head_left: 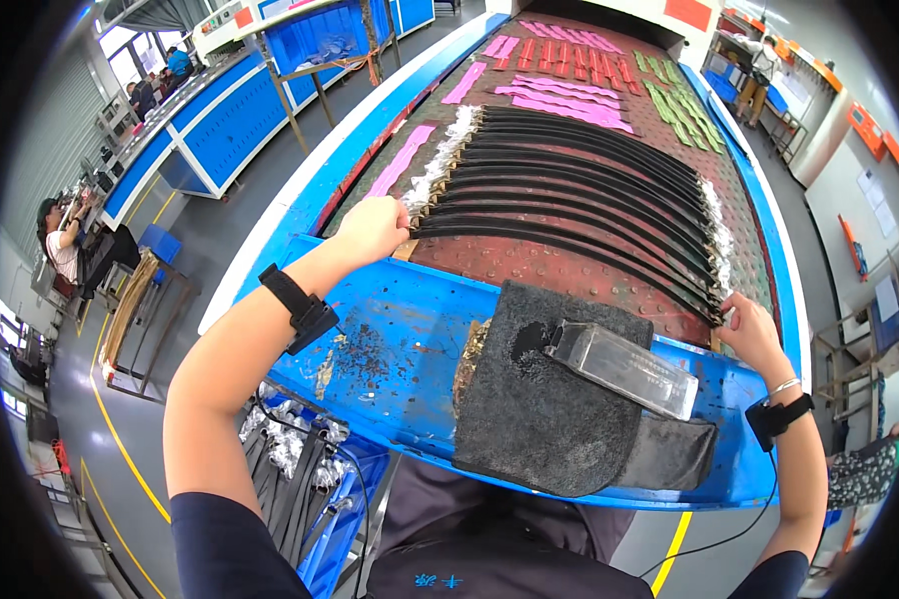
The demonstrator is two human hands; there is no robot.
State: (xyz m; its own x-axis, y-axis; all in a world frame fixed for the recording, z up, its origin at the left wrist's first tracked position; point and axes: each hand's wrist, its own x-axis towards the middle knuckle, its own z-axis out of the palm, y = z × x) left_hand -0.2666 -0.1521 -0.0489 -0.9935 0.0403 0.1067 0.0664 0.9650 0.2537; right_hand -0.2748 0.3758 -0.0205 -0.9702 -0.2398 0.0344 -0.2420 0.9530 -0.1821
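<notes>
Several long black strips [569, 180] lie side by side across a reddish-brown, studded conveyor belt [529, 270]. Crumpled whitish, shiny wrapping [440, 175] covers their left ends, and more wrapping [716, 235] shows along the right ends. My left hand [375, 228] is closed in a pinch at the left end of the nearest black strip. At that strip's right end, the fingers of my right hand [751, 334] are also pinched together. Between my hands the strip bows slightly. The fingers partly hide both gripped ends.
Pink strips [564, 100], red strips [574, 62] and green strips [684, 115] lie farther up the belt. A blue ledge [390, 329] in front bears a dark cloth [539, 429] and a clear plastic box [629, 369]. Below left, a blue crate [355, 499] holds more black strips.
</notes>
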